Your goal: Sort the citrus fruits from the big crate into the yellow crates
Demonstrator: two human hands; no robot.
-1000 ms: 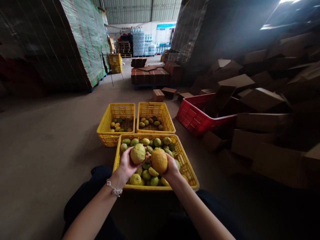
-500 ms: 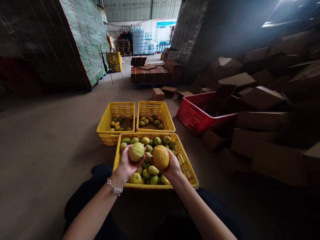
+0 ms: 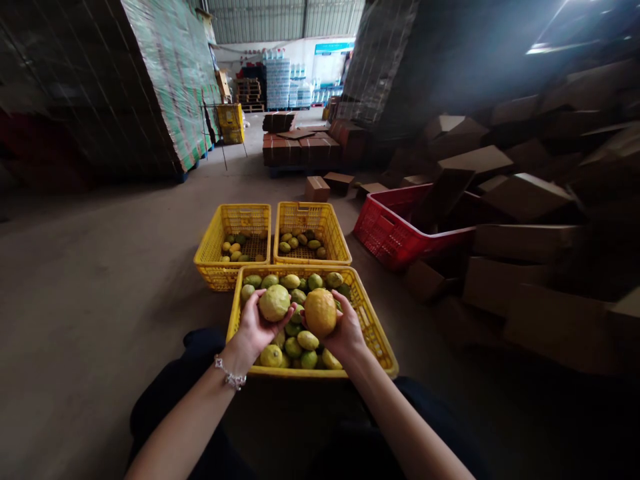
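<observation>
In my left hand (image 3: pixel 253 331) rests a pale green lemon (image 3: pixel 275 303), bumpy and roundish, with the fingers cupped round its sides. My right hand (image 3: pixel 347 331) is closed round an orange-yellow lemon (image 3: pixel 321 313) with knobbly skin, the thumb along its right side. Both fruits are held side by side, a small gap apart, above a large yellow crate (image 3: pixel 380 341). Several green and yellow lemons (image 3: pixel 307 341) lie in that crate, partly hidden by my hands.
Beyond the large crate stand two smaller yellow crates, left (image 3: pixel 207 257) and right (image 3: pixel 337 233), each with several fruits at the bottom. A red crate (image 3: pixel 383 230) sits to the right, against a heap of cardboard boxes (image 3: pixel 505 280). Wrapped stacks (image 3: pixel 175 80) rise at the left.
The yellow lemon has turned slightly in my right hand, and the thumb has shifted on it. My left hand is nearly unchanged.
</observation>
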